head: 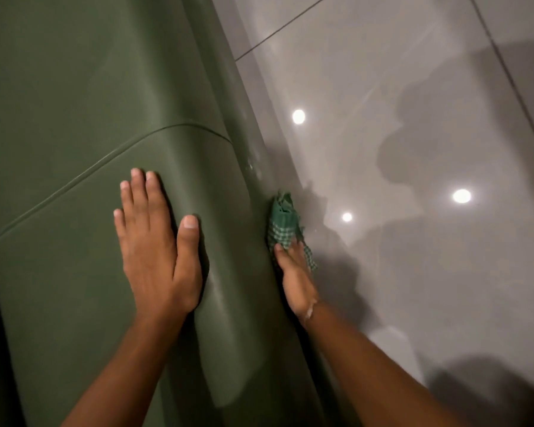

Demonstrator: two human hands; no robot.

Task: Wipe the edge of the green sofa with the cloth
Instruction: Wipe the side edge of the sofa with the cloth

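Cloth (282,221): green, part plain and part green-and-white check, bunched and pressed against the outer side face of the green sofa (84,103), low on its rounded edge, just above the floor; upper end crumpled and sticking up free, lower corner trailing past the fingers toward the floor. Green sofa: smooth, leather-like upholstery, filling the left half of the view; a raised seam curves across the top surface from lower left up to the rounded edge; the edge rolls over and drops away on the right side. Right hand (295,278): reaching down the outer side of the sofa, palm turned toward the upholstery, fingers closed on the lower part of the cloth and holding it to the surface; only part of the fingers shows, the rest being under the fabric; forearm runs up from the lower right. Left hand (158,251): flat on the top surface of the sofa, palm down, fingers straight and close together, thumb spread out toward the edge, holding nothing; forearm enters from the bottom. Floor (413,72): glossy grey tiles with dark grout lines, right half of the view, carrying three round bright reflections and soft dark shadows
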